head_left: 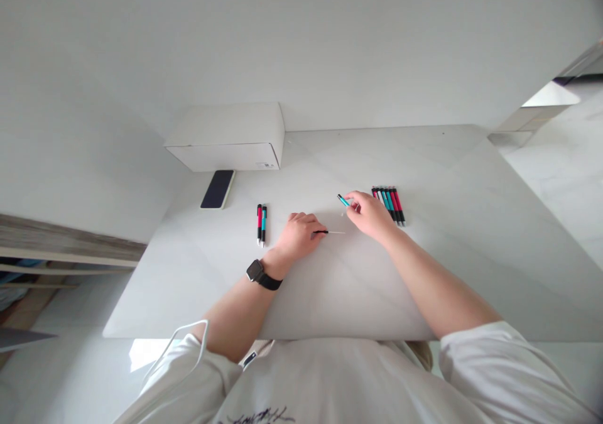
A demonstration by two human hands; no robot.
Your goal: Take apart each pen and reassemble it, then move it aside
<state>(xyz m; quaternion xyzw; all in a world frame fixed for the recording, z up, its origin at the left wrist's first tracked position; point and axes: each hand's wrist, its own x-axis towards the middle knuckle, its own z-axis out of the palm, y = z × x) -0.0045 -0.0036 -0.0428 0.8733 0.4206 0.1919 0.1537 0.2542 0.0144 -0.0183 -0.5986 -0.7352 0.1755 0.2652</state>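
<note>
My left hand (300, 234), with a black watch on its wrist, is closed around a dark pen part; from its black end (321, 232) a thin pale refill (336, 232) points right. My right hand (370, 215) pinches a teal pen barrel (343, 200) with a black tip, held tilted above the table. Beneath those fingers lies a small pale piece (342, 214), too tiny to make out. Left of my left hand, a red pen (259, 223) and a teal pen (264, 225) lie side by side.
Several red, teal and white pens (389, 205) lie in a row just beyond my right hand. A white box (226, 138) stands against the wall at the back left, with a dark-screened phone (218, 189) before it. Everything rests on a white table (330, 298).
</note>
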